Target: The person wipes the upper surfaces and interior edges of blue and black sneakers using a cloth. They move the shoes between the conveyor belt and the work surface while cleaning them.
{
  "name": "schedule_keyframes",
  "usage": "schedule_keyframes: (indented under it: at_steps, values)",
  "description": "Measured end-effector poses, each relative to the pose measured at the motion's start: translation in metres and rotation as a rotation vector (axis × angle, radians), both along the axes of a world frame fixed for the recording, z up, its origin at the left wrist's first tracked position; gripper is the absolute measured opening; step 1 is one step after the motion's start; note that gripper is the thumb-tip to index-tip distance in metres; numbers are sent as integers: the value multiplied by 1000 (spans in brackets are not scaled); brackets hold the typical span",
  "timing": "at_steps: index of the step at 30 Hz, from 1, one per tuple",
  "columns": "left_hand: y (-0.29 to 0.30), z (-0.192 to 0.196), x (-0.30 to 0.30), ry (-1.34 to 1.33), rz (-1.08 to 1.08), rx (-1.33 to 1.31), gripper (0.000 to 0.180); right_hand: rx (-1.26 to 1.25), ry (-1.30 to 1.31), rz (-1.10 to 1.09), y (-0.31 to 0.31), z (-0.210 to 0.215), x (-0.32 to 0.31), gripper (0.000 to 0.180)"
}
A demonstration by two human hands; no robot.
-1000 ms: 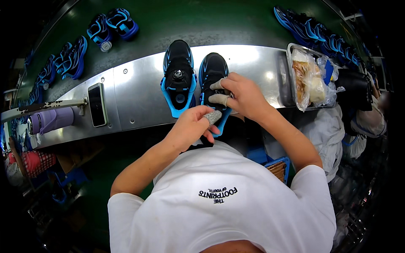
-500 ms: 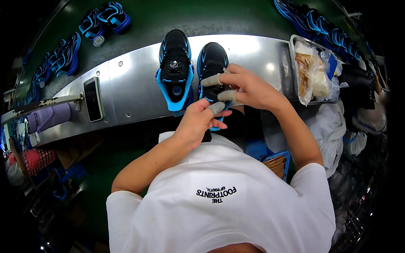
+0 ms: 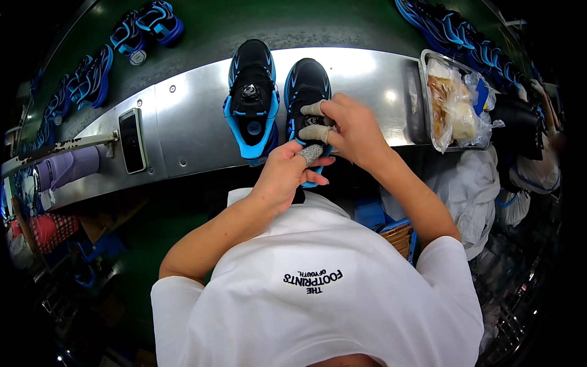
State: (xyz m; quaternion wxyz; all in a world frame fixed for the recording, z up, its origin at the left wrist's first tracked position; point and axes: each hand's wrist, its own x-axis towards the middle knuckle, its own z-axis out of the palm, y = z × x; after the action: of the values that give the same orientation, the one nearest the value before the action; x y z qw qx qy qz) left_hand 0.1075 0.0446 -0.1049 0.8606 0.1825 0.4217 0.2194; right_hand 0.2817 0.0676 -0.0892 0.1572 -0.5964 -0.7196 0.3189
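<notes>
Two black and bright-blue sneakers point away from me on the metal ledge. On the left sneaker (image 3: 252,68), a round dial sits on the tongue and the collar gapes wide; neither hand touches it. My left hand (image 3: 281,176) grips the right sneaker (image 3: 307,78) around its collar, with a grey-cotted thumb across the opening. Over the tongue, my right hand (image 3: 358,131) closes its fingers, wearing beige finger cots, beside a small dial (image 3: 313,121). The heel of this sneaker is mostly covered by my left hand.
A phone (image 3: 132,140) lies on the metal ledge (image 3: 202,116), near a purple rolled item (image 3: 76,166) and a worn metal bar (image 3: 61,153). At right stands a tray (image 3: 435,144) of bagged pieces. More sneakers (image 3: 160,23) rest on the green surface beyond.
My right hand has shifted slightly toward me and its fingers have curled more, bringing the right sneaker's dial into sight. My left hand keeps its hold at the collar.
</notes>
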Motion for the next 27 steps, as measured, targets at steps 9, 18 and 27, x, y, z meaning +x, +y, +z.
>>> schedule_keyframes:
  at_steps: [9, 18, 27]
  values:
    - [-1, 0, 0, -7, 25, -20, 24, 140, 57, 60, 2, -6, -1, 34]
    - [65, 34, -58, 905, -60, 1257, 29, -93, 286, -127, 42, -13, 24, 35]
    - [104, -12, -76, 407, -282, 947, 38, 192, 64, -55, 124, -71, -34, 48]
